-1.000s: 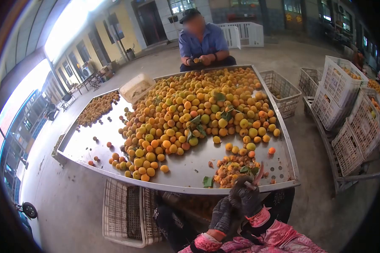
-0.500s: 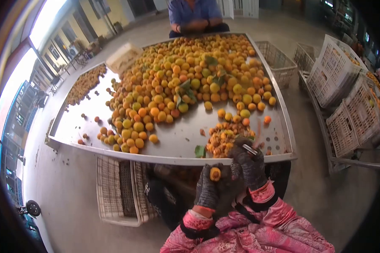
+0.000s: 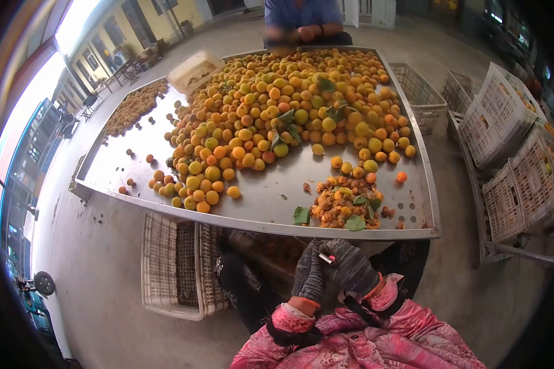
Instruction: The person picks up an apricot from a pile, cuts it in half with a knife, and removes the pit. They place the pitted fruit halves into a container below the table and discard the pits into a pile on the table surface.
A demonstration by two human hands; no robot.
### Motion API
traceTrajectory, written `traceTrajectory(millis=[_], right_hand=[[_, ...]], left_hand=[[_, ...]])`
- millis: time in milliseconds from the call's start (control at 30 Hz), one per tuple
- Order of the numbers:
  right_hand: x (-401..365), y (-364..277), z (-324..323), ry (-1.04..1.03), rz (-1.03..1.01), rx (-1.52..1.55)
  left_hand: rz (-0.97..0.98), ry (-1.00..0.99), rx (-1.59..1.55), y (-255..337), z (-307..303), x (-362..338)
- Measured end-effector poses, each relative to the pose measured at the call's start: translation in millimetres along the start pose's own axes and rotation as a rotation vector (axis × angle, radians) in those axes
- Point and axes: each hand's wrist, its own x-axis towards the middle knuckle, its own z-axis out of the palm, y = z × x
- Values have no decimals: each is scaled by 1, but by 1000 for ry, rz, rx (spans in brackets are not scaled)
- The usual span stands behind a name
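Observation:
My gloved left hand (image 3: 308, 275) is closed just below the table's near edge, its fingers against my right hand. What it holds is hidden behind the grey glove. My gloved right hand (image 3: 352, 268) grips a small knife (image 3: 327, 258) with a silver and red handle end. Above both hands, on the metal table (image 3: 261, 212), lies a heap of split apricot pieces (image 3: 338, 206) with green leaves (image 3: 355, 222) on it. A large pile of whole apricots (image 3: 246, 123) covers the table beyond.
A co-worker (image 3: 305, 24) sits at the far side. A white plastic basin (image 3: 194, 71) rests on the left edge, near small brown pits (image 3: 132, 111). Crates stand below left (image 3: 200, 270) and behind right (image 3: 418, 98). Stacked crates (image 3: 505, 117) sit on a cart at right.
My right hand has come down from the split pile to meet my left. The cut apricot visible in my left hand before is hidden now. More leaves show on the pile.

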Motion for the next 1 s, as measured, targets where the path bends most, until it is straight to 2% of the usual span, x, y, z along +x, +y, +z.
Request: traceTrajectory(millis=[67,200,267,333,400,467,500,533,567,600,667,700,767,800,867,900,933,967,1000], right_hand=[[2,1,1,-57,10,12],[1,27,21,-14,-78,-34],[2,35,25,-26,-81,-71],[13,26,18,188,137,205],[34,11,-3,214,164,253],[52,14,-18,243,199,297],[60,26,-23,274,114,36],[65,36,-26,306,27,-224],[65,42,-28,301,21,-217],[66,49,-29,332,52,-199],[61,67,-30,355,158,-133],[55,76,-29,352,159,-126],[42,89,-27,371,304,-300],[41,86,-27,398,325,-107],[33,93,-26,426,328,3],[34,92,-27,451,324,109],[35,84,-30,453,326,114],[36,60,-35,435,437,201],[37,49,-39,417,546,289]], left_hand=[[-139,82,-24,-1,-4,3],[-22,75,83,-13,-21,10],[-22,80,296,-8,-27,14],[-46,54,281,-15,-43,20],[-67,31,271,-18,-62,27],[272,5,962,-20,-78,30],[273,14,964,-21,-85,31],[218,-34,1106,-21,-91,33],[157,-81,1246,-19,-95,34],[156,-69,1248,-15,-99,35],[357,-252,1427,-7,-108,37],[352,-248,1432,4,-103,36],[120,-287,1060,29,-88,35],[119,-289,1065,40,-82,35],[312,-317,1018,58,-75,38],[309,-319,1022,67,-74,46],[426,-358,1023,77,-73,55],[542,-398,1021,87,-69,66],[29,-181,594,108,-48,67]])
